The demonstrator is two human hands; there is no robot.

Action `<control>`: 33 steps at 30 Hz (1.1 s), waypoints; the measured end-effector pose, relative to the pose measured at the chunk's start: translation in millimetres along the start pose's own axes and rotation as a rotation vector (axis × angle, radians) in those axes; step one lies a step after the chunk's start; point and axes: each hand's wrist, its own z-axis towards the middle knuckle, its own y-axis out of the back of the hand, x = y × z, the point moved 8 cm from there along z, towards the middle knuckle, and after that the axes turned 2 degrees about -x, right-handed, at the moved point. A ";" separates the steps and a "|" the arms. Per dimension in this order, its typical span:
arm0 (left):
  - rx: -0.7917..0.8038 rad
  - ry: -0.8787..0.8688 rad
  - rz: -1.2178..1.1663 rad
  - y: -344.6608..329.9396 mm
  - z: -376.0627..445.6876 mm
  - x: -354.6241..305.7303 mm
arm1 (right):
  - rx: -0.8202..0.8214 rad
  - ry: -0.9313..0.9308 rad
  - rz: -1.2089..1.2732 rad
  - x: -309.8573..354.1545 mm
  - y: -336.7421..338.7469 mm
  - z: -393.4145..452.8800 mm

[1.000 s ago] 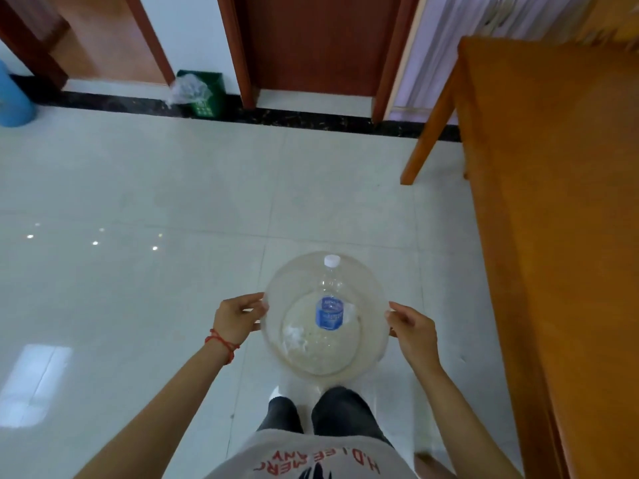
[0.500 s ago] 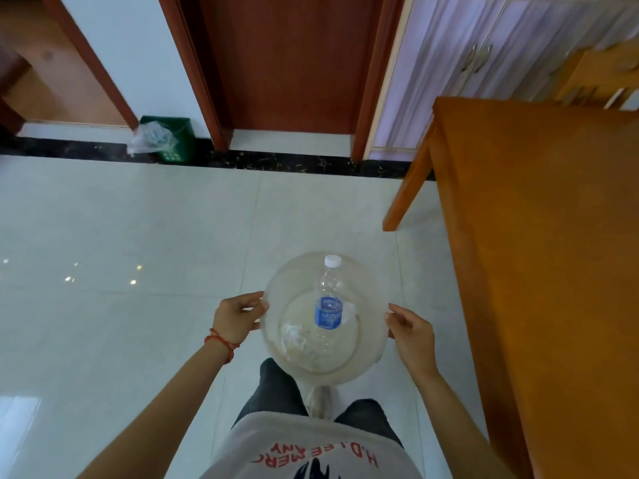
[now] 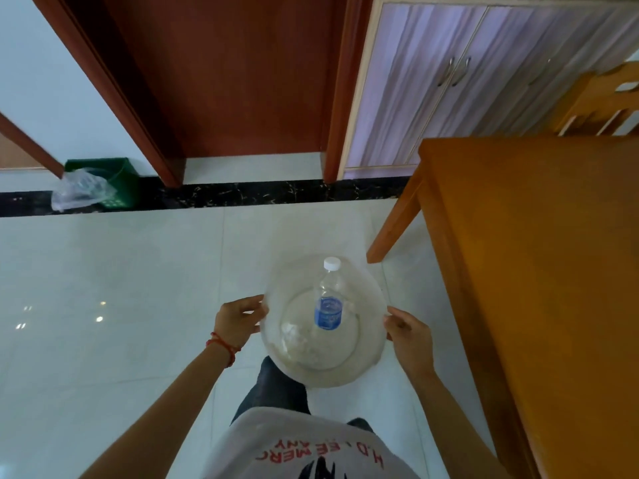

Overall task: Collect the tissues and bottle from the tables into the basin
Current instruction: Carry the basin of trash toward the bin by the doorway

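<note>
I carry a clear round basin (image 3: 366, 357) in front of my body above the floor. My left hand (image 3: 238, 323) grips its left rim and my right hand (image 3: 409, 335) grips its right rim. Inside lies a clear plastic bottle (image 3: 328, 299) with a white cap and a blue label, cap pointing away from me. Crumpled white tissues (image 3: 294, 337) rest on the basin's bottom, left of the bottle.
An orange wooden table (image 3: 539, 271) fills the right side, its near leg close to the basin. A wooden chair (image 3: 601, 105) stands behind it. Ahead are a brown door (image 3: 242, 77), purple cabinets (image 3: 466, 74) and a green bin (image 3: 103, 181) with a plastic bag at the left wall.
The view has tilted up and moved forward: the door, cabinets and table end are nearer and larger. My hands keep the same hold on the basin; bottle and tissues stay inside.
</note>
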 end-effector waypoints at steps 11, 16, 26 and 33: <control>0.058 0.109 0.073 -34.1 140.3 -50.9 | -0.068 -0.097 0.005 27.6 -34.4 117.8; 0.084 0.156 0.129 -68.0 192.6 -34.4 | -0.068 -0.161 0.025 -3.0 -48.4 167.4; 0.075 0.279 0.151 -145.3 308.1 47.3 | -0.091 -0.269 -0.103 -110.4 -90.2 275.9; 0.061 0.359 0.091 -204.6 379.7 132.9 | -0.062 -0.318 -0.178 -200.4 -122.4 356.1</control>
